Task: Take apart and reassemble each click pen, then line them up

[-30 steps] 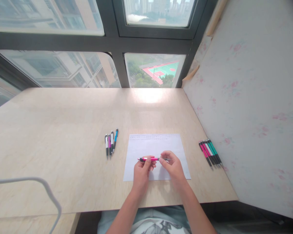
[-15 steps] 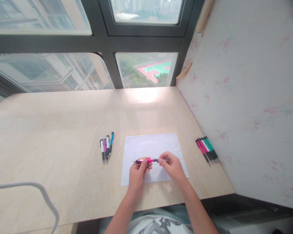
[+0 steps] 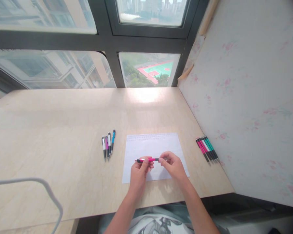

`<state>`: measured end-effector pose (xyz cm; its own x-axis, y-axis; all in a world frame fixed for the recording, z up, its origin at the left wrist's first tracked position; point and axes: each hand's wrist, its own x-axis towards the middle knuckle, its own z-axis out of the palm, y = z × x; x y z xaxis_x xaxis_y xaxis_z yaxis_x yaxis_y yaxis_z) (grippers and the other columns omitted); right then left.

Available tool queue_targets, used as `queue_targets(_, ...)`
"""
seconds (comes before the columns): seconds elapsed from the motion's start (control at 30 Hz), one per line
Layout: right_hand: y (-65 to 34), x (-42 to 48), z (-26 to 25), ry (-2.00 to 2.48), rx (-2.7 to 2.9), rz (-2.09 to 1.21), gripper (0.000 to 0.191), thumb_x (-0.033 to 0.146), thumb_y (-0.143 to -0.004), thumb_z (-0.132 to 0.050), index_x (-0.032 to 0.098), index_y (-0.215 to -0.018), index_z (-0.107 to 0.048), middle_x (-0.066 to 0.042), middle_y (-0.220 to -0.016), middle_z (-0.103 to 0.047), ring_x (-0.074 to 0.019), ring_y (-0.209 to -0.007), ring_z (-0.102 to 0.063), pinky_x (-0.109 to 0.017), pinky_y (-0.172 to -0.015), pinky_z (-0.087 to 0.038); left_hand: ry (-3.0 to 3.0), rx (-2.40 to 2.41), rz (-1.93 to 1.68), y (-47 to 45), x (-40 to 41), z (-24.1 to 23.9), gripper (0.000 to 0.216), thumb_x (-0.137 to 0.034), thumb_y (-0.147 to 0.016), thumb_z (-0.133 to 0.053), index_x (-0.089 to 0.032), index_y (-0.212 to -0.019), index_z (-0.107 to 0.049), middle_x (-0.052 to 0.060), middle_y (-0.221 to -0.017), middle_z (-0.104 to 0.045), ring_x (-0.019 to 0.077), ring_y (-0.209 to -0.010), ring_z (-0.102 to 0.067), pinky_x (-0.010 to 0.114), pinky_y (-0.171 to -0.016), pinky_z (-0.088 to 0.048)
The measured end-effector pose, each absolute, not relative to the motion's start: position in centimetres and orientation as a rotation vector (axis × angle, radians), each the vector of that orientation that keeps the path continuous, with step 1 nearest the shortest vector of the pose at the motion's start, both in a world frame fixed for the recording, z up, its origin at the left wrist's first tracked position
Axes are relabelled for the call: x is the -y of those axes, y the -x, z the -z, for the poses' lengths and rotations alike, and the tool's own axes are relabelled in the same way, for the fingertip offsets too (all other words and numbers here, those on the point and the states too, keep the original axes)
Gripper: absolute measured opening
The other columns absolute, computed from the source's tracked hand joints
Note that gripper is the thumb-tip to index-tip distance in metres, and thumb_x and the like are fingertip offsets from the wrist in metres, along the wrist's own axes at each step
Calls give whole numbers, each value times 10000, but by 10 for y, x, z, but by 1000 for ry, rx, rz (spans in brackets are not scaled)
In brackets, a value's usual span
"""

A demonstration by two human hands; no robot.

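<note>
A pink pen with a black grip lies level between my two hands, above a sheet of white paper. My left hand is closed on its pink barrel, thumb on top. The fingers of my right hand pinch the tip end at the dark grip, hiding the point. Lines of handwriting run along the top of the paper. To the left lie several pens, among them a purple pen and a blue pen. On the right, a row of pink, white and green pens rests side by side.
The pale desk reaches back to a dark-framed window. A wall with floral paper borders it on the right. A grey cable-like tube curves across the lower left.
The view has shifted slightly. Both hands keep nearly the same hold on the pink pen, which still lies level over the paper.
</note>
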<state>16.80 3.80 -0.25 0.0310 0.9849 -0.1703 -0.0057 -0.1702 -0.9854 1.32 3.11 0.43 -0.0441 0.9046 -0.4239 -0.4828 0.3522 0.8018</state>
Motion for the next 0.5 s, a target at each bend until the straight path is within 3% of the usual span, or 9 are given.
queue_targets(0.13, -168, -36, 2, 1301, 1109, -1297, 261, 380, -726, -753, 219, -907, -657, -55, -928, -678, -213, -887, -635, -262, -624, -466, -466, -1106, -1210, -14, -30, -5, 343, -411, -727, -758, -103, -874, -723, 62, -705, -682, 105, -610, -566, 210, -578, -441)
queue_targets(0.2, -167, -35, 3, 1285, 1076, -1367, 290, 420, -758, -721, 219, -948, -634, -48, -885, -681, -191, -789, -638, -258, -587, -458, -479, -1110, -1203, -14, -30, -6, 354, -424, -724, -756, -104, -872, -724, 62, -698, -682, 108, -605, -568, 216, -579, -444)
queue_targets(0.33, -167, -33, 6, 1346, 1104, -1431, 298, 477, -863, -591, 186, -798, -609, -1, -621, -615, -130, -531, -537, -263, -544, -434, -514, -1139, -1189, -14, -27, -6, 369, -438, -723, -751, -108, -884, -724, 63, -706, -689, 111, -598, -567, 225, -580, -443)
queue_targets(0.5, -170, -32, 7, 1348, 1197, -1324, 176, 367, -809, -670, 202, -867, -647, -40, -853, -654, -179, -788, -608, -274, -651, -469, -487, -1123, -1191, -13, -24, -1, 350, -426, -743, -740, -115, -902, -722, 60, -731, -689, 103, -619, -561, 213, -598, -440)
